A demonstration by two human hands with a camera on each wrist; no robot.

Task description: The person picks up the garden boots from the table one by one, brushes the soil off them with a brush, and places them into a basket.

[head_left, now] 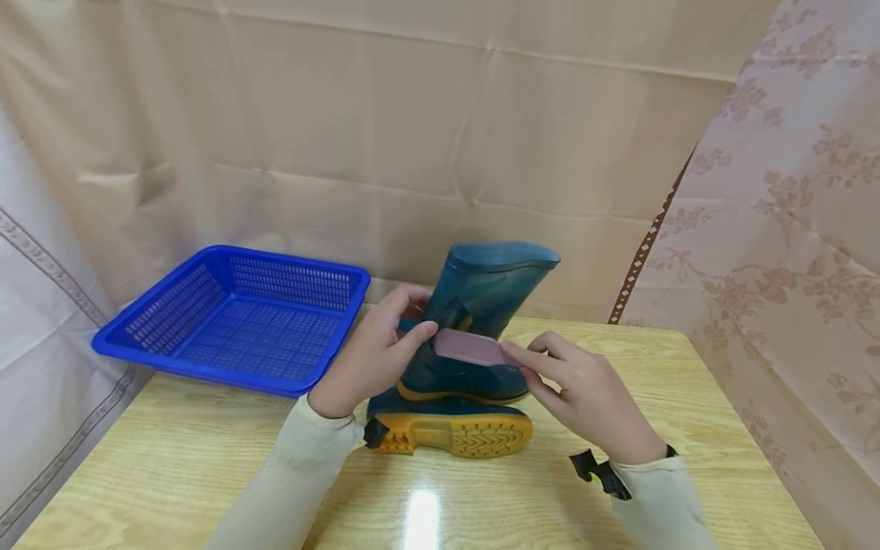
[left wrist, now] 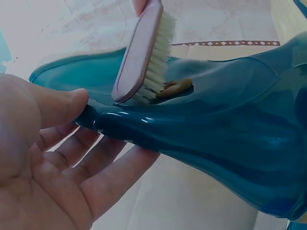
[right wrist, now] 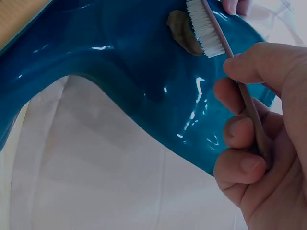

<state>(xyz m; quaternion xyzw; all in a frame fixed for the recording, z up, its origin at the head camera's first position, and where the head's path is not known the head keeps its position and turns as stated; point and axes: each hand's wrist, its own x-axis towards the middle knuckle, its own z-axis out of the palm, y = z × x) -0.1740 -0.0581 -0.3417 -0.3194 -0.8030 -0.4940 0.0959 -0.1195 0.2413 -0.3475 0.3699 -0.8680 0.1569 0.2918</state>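
A blue-green rubber boot (head_left: 491, 294) stands tilted on the table, its shaft leaning right. My left hand (head_left: 374, 351) grips the shaft from the left, thumb on the near side and fingers behind, as the left wrist view shows. In my right hand (head_left: 584, 389) is a pink scrub brush (head_left: 470, 347), its handle held between thumb and curled fingers. The white bristles (left wrist: 160, 52) touch the shaft beside a brown smear (left wrist: 178, 88). A second boot (head_left: 454, 435) lies on its side in front, its yellow treaded sole facing me.
At the back left a blue plastic basket (head_left: 254, 332) stands on the wooden table (head_left: 227, 458). A beige curtain (head_left: 330, 130) hangs behind the table, and a flowered cloth (head_left: 791, 252) hangs along the right side.
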